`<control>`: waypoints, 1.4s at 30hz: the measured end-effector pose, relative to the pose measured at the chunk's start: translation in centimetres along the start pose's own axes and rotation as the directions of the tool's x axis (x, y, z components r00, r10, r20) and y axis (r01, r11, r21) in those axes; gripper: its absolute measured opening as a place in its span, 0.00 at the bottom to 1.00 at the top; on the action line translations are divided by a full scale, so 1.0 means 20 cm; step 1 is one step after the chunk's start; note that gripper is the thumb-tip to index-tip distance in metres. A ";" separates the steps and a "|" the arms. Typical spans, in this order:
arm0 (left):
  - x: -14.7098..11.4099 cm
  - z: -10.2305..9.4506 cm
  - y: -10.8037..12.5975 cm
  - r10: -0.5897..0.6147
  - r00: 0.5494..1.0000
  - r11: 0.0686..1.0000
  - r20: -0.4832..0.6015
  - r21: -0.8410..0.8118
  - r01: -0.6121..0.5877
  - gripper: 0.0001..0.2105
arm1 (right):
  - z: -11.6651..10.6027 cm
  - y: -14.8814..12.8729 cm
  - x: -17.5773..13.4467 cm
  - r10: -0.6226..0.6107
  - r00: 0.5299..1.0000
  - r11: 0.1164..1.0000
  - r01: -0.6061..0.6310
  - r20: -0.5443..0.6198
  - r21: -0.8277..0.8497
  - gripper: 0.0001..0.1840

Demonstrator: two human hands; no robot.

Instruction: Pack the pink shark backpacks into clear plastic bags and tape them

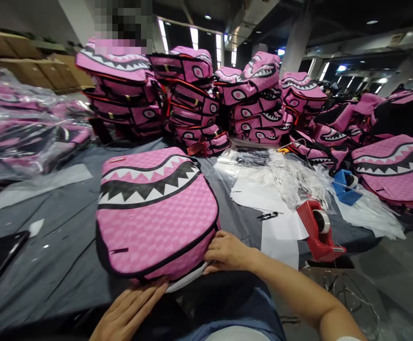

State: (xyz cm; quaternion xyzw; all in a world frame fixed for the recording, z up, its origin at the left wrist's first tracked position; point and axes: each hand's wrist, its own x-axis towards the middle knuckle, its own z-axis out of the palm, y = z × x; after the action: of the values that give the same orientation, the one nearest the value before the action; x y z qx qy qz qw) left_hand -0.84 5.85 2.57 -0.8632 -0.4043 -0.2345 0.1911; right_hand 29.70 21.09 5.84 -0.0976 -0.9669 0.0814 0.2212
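A pink backpack with a black-and-white shark-teeth print lies on its back on the dark cloth before me. My left hand rests against its near edge, fingers stretched out and side by side. At the near right corner, my right hand has its fingers curled onto the lower side of the backpack. A grey-white strip shows under the bag between both hands; what it belongs to I cannot tell. My right thumb is partly hidden.
Stacks of similar backpacks stand along the far side. Plastic-wrapped bags lie left, above a black phone. To the right are a red tape dispenser, a blue tape dispenser, thread snips and white paper.
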 end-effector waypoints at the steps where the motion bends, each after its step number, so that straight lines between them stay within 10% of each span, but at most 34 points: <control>1: 0.00 0.01 0.01 0.018 1.000 1.000 -0.004 0.003 -0.018 0.29 | -0.01 0.00 0.00 0.008 1.000 1.000 -0.007 -0.017 0.024 0.22; 10: -0.07 0.00 0.04 -0.034 0.987 0.994 -0.156 -0.111 0.016 0.24 | 0.04 -0.01 -0.02 0.036 0.998 0.999 -0.037 -0.041 -0.024 0.17; 18: 0.34 0.03 0.13 -0.005 0.991 0.999 -0.134 0.050 0.012 0.14 | 0.03 0.03 -0.04 0.008 1.000 0.996 -0.008 -0.003 -0.089 0.14; 26: 0.04 0.04 -0.07 0.100 0.995 0.995 0.010 0.011 -0.100 0.24 | 0.04 0.03 -0.04 0.036 0.999 0.998 -0.038 -0.038 -0.054 0.12; 42: 0.21 0.01 -0.11 0.218 0.972 0.971 -0.086 -0.082 -0.225 0.28 | 0.03 0.03 -0.06 0.034 0.999 0.999 -0.035 -0.037 -0.005 0.12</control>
State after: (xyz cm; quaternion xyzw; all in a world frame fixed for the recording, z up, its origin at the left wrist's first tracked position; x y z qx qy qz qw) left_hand -0.13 9.94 5.08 -0.9011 -0.2865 -0.2628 0.1919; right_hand 30.55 21.42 4.76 -0.1163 -0.9610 0.0807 0.2374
